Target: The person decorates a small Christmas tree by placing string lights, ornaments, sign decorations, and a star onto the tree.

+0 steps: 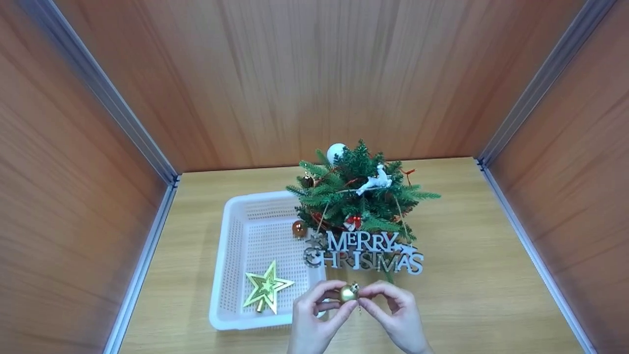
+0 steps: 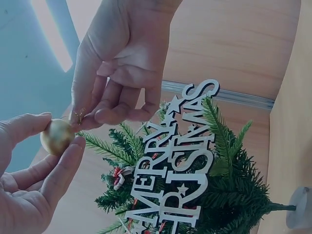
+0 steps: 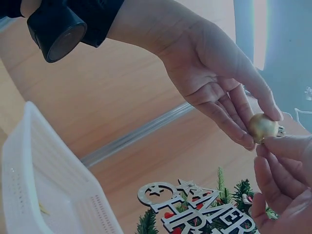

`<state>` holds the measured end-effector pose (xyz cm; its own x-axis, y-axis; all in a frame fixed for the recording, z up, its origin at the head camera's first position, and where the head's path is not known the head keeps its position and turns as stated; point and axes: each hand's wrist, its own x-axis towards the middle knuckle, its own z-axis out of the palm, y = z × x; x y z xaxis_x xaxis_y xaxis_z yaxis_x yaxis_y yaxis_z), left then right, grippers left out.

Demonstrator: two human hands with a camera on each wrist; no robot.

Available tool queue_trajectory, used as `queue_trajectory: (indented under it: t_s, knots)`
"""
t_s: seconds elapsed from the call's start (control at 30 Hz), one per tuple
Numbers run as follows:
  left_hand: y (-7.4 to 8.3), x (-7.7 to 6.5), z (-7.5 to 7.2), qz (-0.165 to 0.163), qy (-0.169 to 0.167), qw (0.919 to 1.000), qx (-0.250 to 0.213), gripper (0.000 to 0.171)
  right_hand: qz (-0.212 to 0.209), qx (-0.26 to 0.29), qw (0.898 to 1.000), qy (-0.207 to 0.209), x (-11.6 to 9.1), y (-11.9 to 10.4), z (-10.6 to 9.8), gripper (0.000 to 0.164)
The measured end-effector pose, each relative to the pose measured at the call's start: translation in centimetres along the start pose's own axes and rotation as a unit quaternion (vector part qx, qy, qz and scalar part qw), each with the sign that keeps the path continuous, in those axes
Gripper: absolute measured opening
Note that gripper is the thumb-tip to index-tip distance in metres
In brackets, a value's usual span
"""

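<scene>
A small gold bauble (image 1: 349, 293) is gripped between the thumb and fingers of my left hand (image 1: 313, 317), in front of the Christmas tree. My right hand (image 1: 399, 314) pinches at its cap side with thumb and forefinger, where a thin gold loop (image 2: 79, 115) shows in the left wrist view. In the right wrist view the bauble (image 3: 263, 127) sits between both hands' fingertips. Just beyond the hands, a MERRY CHRISTMAS sign (image 1: 366, 251) hangs on the front of the small green tree (image 1: 363, 206).
Left of the tree stands a white plastic basket (image 1: 219, 275) with a gold star topper (image 1: 268, 285) inside. A copper-coloured bauble (image 1: 299, 228) shows at the tree's left edge, over the basket. White reindeer (image 1: 376, 182) and white ball (image 1: 336, 153) ornaments are on the tree. Wood-grain panels (image 1: 314, 73) enclose the table.
</scene>
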<state>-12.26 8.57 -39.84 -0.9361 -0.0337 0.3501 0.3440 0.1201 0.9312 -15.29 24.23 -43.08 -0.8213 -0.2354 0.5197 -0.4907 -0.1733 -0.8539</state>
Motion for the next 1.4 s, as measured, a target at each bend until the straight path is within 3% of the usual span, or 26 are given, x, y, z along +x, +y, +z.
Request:
queue_trajectory:
  t_s: [0.2,0.37,0.53,0.63,0.73,0.83,0.93,1.07,1.3,1.4]
  knots:
    - [-1.1,-0.3,-0.1,-0.024,0.011,0.9997,-0.001,0.024,-0.012,-0.005,1.000,0.014,0.0,-0.3,-0.8,0.023]
    - [-1.7,-0.7,0.5,-0.026,-0.007,0.9996,0.000,0.024,-0.025,0.032,0.999,0.021,0.3,-1.3,-1.9,0.025]
    - [-2.3,-1.0,2.7,0.034,-0.057,0.9977,0.010,0.025,-0.021,0.042,0.998,0.042,0.5,-2.7,-3.2,0.023]
    - [-2.0,-0.7,4.2,0.074,-0.090,0.9914,0.060,0.025,-0.008,0.005,0.998,0.057,0.8,-3.6,-3.9,0.021]
    - [-1.4,0.2,5.6,0.107,-0.127,0.9791,0.118,0.030,0.005,-0.030,0.998,0.063,1.3,-4.2,-4.8,0.020]
    - [-0.5,1.5,6.9,0.142,-0.147,0.9685,0.143,0.036,-0.004,-0.043,0.997,0.066,1.8,-4.5,-5.7,0.020]
    - [0.5,3.0,7.9,0.184,-0.129,0.9614,0.159,0.034,-0.027,-0.052,0.996,0.069,2.3,-4.6,-6.7,0.023]
    - [1.8,4.8,8.9,0.205,-0.109,0.9567,0.175,0.023,-0.053,-0.066,0.994,0.071,3.1,-4.8,-8.1,0.029]
    - [3.0,7.5,10.0,0.173,-0.131,0.9646,0.150,0.011,-0.088,-0.059,0.992,0.065,4.7,-6.1,-10.2,0.024]
    - [3.3,8.7,10.5,0.149,-0.135,0.9689,0.145,0.012,-0.092,-0.101,0.988,0.074,5.5,-6.2,-11.1,0.023]
